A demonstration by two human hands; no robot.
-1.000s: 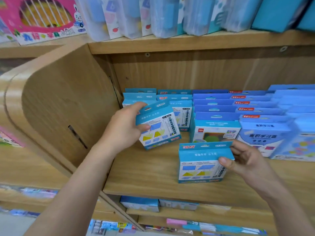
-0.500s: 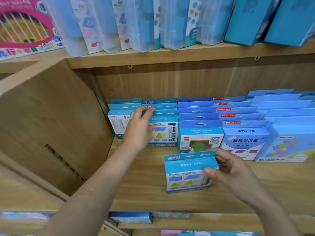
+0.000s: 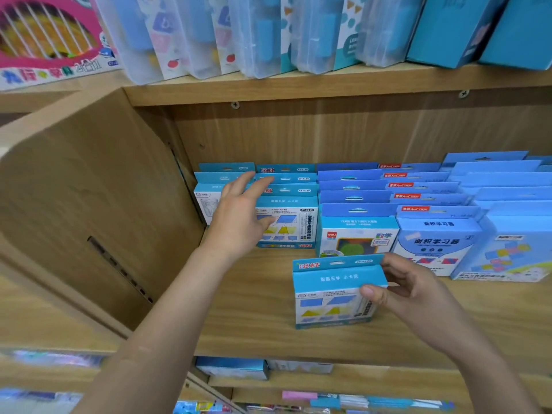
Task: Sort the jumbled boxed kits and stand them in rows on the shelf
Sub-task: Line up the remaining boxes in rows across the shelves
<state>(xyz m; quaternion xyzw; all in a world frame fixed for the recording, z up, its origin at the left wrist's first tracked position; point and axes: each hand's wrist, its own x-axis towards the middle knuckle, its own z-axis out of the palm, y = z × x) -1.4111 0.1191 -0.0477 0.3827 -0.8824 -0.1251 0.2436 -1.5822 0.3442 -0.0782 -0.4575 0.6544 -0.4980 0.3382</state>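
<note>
Fronting shelved rows [image 3: 357,222]: 1 kit [image 3: 328,297], 2 hands [image 3: 239,216] [image 3: 418,294]

We are seeing a pink box [image 3: 44,40] lying at the upper left, clear plastic cases [image 3: 257,34] standing in a row beside it, and teal boxes [image 3: 448,28] leaning at the upper right. Far below, a pink packet [image 3: 299,395] is lying among blurred packets.

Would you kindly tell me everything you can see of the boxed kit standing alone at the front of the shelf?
The boxed kit looks like thin printed cardboard: a teal hang tab with a slot on top, a teal band below it, and a white front showing blue and yellow shapes. It stands upright on the wooden shelf, alone in front of the rows of kits. The right hand grips its right side, thumb on the front and fingers behind the top edge.
</note>
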